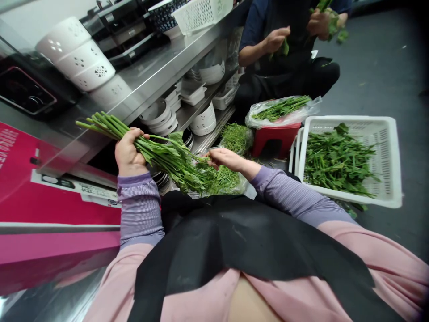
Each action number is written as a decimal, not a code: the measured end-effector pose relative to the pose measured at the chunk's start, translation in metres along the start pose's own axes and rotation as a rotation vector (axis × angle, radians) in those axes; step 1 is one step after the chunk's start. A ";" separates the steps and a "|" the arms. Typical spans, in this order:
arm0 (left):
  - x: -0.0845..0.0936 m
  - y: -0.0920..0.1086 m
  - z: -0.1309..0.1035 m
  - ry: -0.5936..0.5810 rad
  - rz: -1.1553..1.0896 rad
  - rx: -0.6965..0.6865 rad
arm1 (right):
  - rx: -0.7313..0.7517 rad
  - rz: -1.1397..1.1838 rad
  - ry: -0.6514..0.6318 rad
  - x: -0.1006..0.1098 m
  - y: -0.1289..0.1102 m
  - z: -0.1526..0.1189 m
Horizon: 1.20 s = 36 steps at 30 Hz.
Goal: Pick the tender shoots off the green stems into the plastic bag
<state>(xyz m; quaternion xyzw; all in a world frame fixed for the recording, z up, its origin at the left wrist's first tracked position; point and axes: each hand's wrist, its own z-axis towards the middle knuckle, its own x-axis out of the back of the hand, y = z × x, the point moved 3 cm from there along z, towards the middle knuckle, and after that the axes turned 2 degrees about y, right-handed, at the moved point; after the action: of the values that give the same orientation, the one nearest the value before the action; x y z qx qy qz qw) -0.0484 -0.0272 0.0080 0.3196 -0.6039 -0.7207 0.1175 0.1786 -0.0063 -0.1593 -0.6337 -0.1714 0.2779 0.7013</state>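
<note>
My left hand (130,151) is wrapped round a thick bunch of leafy green stems (167,161), cut ends pointing up to the left and leaves hanging to the right. At the leafy end, the fingers of my right hand (223,158) are pinched together on a thin green sprig. Below and behind my right hand lies a pile of thin green trimmings (234,137), partly in clear plastic. Right of it, a plastic bag of green stems (283,108) rests on a red stool (275,141). A white basket (390,156) holds loose leafy greens (335,161).
A person (284,44) crouches opposite, with greens in their hands. Along the left runs a steel shelf unit (161,76) with stacked white containers (78,53), bowls and trays. A red panel (56,179) stands beside my left arm. Grey floor (378,62) shows at the right.
</note>
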 end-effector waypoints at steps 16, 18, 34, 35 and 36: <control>0.001 0.005 -0.006 0.003 -0.009 -0.107 | -0.252 -0.947 0.457 0.057 0.055 -0.015; -0.001 0.003 -0.008 -0.027 0.014 -0.096 | -0.083 -0.953 0.453 0.053 0.040 -0.006; -0.012 -0.034 -0.030 -0.200 0.115 -0.080 | 0.183 -0.797 0.495 -0.013 -0.025 -0.006; -0.014 -0.038 -0.036 -0.227 0.128 -0.087 | 0.130 -0.664 0.512 -0.008 -0.021 -0.002; -0.016 -0.042 -0.042 -0.259 0.136 -0.090 | 0.080 -0.534 0.507 -0.003 -0.017 0.002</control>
<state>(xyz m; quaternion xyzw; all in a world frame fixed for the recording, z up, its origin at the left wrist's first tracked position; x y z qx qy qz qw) -0.0013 -0.0418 -0.0290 0.1768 -0.6013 -0.7725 0.1016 0.1783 -0.0075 -0.1424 -0.5875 -0.1408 -0.0742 0.7934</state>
